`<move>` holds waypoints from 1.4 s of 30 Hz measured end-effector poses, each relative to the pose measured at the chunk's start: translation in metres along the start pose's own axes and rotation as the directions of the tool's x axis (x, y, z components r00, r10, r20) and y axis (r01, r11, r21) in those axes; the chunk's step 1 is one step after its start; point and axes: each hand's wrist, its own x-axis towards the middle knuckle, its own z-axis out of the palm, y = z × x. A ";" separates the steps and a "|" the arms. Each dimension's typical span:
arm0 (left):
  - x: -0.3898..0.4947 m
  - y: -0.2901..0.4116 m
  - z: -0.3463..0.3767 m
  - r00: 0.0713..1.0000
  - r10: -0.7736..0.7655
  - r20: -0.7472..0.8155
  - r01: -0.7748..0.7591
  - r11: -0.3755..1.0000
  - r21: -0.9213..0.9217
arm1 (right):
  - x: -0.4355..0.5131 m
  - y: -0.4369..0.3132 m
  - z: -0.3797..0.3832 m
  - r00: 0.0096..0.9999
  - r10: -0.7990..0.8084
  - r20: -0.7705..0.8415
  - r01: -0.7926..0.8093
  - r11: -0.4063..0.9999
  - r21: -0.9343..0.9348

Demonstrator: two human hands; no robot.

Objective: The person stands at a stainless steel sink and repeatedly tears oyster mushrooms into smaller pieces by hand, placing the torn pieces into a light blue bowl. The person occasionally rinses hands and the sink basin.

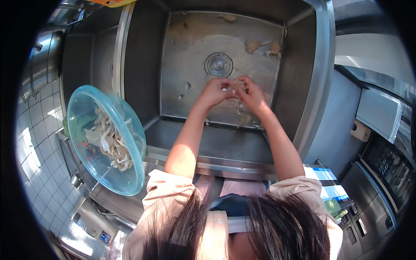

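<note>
Over the stainless steel sink basin (191,35), my left hand (216,92) and my right hand (253,94) meet just in front of the drain strainer (218,66). Between their fingertips is a brown oyster mushroom piece (237,85), partly hidden by the fingers; both hands grip it. A small white bit shows at my left fingertips. Loose mushroom pieces (253,46) lie on the wet basin floor at the far right, and others (244,118) sit below my right hand. To the left, a translucent blue-green plastic bowl (140,162) contains torn mushroom strips (112,139).
A steel divider (121,48) separates this basin from a second one (78,55) at left. The sink's front rim (234,169) runs beneath my forearms. Right of the sink are a pale panel (331,113) and a green vegetable (333,208) near blue-and-white packaging (334,191).
</note>
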 end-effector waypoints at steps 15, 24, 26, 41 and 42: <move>0.044 -0.082 -0.025 0.928 -0.224 -0.297 0.113 0.930 -0.349 | 0.045 0.077 -0.009 0.861 0.209 0.463 -0.492 0.567 0.660; 0.039 -0.095 -0.026 0.949 -0.172 -0.266 0.023 0.875 -0.484 | 0.063 0.108 -0.013 0.699 0.188 -0.690 -0.377 0.917 -0.132; 0.037 -0.096 -0.029 0.933 -0.222 -0.283 0.086 0.902 -0.424 | 0.060 0.095 0.005 0.818 0.460 -0.346 -0.338 0.871 0.357; 0.028 -0.088 -0.030 0.909 -0.226 -0.352 0.151 0.962 -0.229 | 0.048 0.102 0.016 0.811 0.553 -0.190 -0.443 0.792 0.420; 0.028 -0.089 -0.031 0.904 -0.222 -0.365 0.148 0.964 -0.220 | 0.044 0.089 0.023 0.811 0.582 0.055 -0.473 0.598 0.647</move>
